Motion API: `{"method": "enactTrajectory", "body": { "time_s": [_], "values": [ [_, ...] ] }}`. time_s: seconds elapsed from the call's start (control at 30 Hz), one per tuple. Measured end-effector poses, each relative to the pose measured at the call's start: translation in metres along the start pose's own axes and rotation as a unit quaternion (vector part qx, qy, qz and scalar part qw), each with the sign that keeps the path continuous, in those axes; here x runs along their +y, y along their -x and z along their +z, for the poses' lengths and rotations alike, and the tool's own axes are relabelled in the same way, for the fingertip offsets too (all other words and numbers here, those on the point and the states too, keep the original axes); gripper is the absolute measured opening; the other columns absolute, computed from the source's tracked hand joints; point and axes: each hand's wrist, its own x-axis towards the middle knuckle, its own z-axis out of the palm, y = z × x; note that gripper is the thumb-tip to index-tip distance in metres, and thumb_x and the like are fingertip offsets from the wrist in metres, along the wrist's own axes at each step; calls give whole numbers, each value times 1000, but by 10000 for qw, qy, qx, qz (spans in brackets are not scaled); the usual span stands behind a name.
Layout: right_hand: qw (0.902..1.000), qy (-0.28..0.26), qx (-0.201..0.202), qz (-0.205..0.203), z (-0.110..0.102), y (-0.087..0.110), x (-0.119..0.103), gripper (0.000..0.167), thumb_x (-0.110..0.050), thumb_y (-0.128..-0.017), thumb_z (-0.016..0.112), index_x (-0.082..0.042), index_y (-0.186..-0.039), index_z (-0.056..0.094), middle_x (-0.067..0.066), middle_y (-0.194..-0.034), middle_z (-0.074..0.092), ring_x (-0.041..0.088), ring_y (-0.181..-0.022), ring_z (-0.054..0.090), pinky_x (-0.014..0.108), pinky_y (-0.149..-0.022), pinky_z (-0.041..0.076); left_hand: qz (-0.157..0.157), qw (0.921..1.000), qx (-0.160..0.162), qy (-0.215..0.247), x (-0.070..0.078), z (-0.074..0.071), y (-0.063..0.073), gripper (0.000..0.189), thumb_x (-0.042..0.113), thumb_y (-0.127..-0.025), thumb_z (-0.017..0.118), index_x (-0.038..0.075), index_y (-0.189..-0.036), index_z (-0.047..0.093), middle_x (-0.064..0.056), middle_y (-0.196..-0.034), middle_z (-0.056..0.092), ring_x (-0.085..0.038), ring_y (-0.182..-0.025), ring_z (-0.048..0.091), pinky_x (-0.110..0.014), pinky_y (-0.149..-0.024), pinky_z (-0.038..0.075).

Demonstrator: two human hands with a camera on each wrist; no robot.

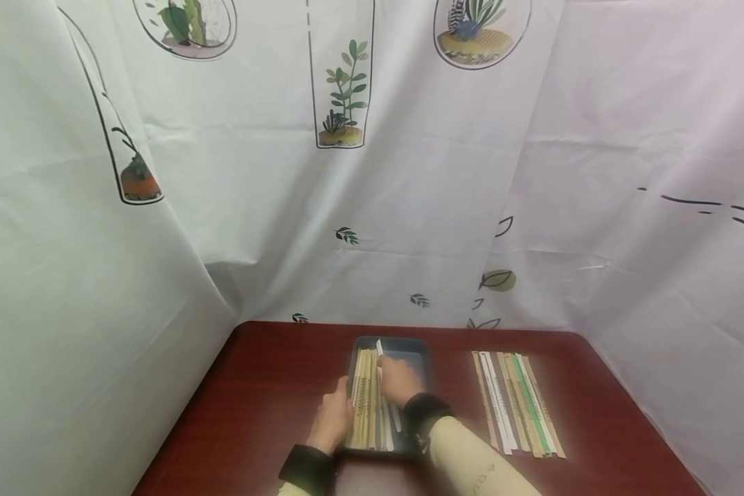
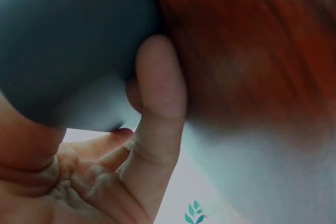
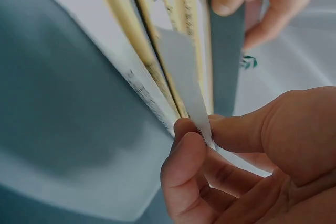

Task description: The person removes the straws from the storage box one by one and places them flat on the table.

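A dark grey tray (image 1: 417,359) holds a row of long, slim paper-wrapped chopsticks (image 1: 364,396) along its left side, tan and white, some printed. My left hand (image 1: 333,417) grips the tray's left wall; in the left wrist view the thumb and fingers (image 2: 160,77) lie on both sides of that wall. Over the row, my right hand (image 1: 400,381) pinches one end of a white paper-wrapped chopstick packet (image 3: 184,61) between thumb and fingertips. It lies slanted across the tan ones. Just beside the fingertips is another white packet (image 3: 113,48), at the row's edge.
To the right of the tray, more wrapped chopsticks (image 1: 521,403) lie side by side on the dark red table (image 1: 273,386), in tan, white and one green. A white printed cloth (image 1: 273,207) hangs behind the table and along both sides.
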Motion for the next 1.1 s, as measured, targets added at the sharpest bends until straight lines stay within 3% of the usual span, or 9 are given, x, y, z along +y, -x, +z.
{"method": "enactTrajectory", "body": {
  "time_s": [0.13,0.33,0.43,0.67,0.8,1.0,1.1],
  "values": [
    [9995,208,228,57,-11,-3,1,37,-4,-89,64,-9,-126,65,14,-96,72,31,-80,67,51,-69,54,-33,10000,14,-43,-1,1,0,48,7,-101,56,7,-148,47,-15,-86,67,-21,-65,58,-44,-59,47],
    [9984,106,344,438,-30,-4,3,46,-2,-86,64,-6,-132,61,15,-90,68,29,-72,62,49,-62,52,-68,9999,55,-64,-1,1,0,48,8,-101,56,6,-148,47,-12,-84,65,-19,-63,56,-42,-59,47],
    [9970,52,430,641,-37,-3,7,42,-2,-83,65,-5,-125,61,13,-83,64,28,-68,60,47,-60,51,-72,10000,47,-50,-1,2,1,47,8,-101,56,6,-148,47,-11,-83,64,-19,-63,55,-42,-59,47],
    [9941,-26,683,836,-49,-1,27,9,-5,-91,64,-6,-100,61,7,-75,60,24,-64,57,43,-58,49,-19,10000,56,-12,0,2,2,47,7,-101,55,6,-148,46,-11,-83,65,-19,-63,55,-42,-58,46],
    [9929,-14,756,915,-57,1,40,4,-7,-93,64,-5,-95,61,7,-74,59,24,-63,57,42,-56,49,-24,10000,47,19,1,0,2,48,6,-101,56,5,-148,46,-12,-85,66,-19,-63,56,-42,-59,47],
    [9906,157,696,1164,-65,7,60,12,-12,-93,65,-2,-99,63,10,-76,60,28,-65,59,46,-56,49,-52,10000,21,27,1,0,2,48,6,-101,56,5,-148,46,-11,-83,65,-19,-63,55,-41,-59,47],
    [9904,329,742,1123,-64,8,74,21,-16,-87,70,0,-100,63,12,-76,62,30,-65,61,50,-58,51,-82,10000,20,2,0,2,1,48,6,-101,55,5,-148,46,-10,-83,65,-19,-63,55,-41,-60,47]
  ]
}}
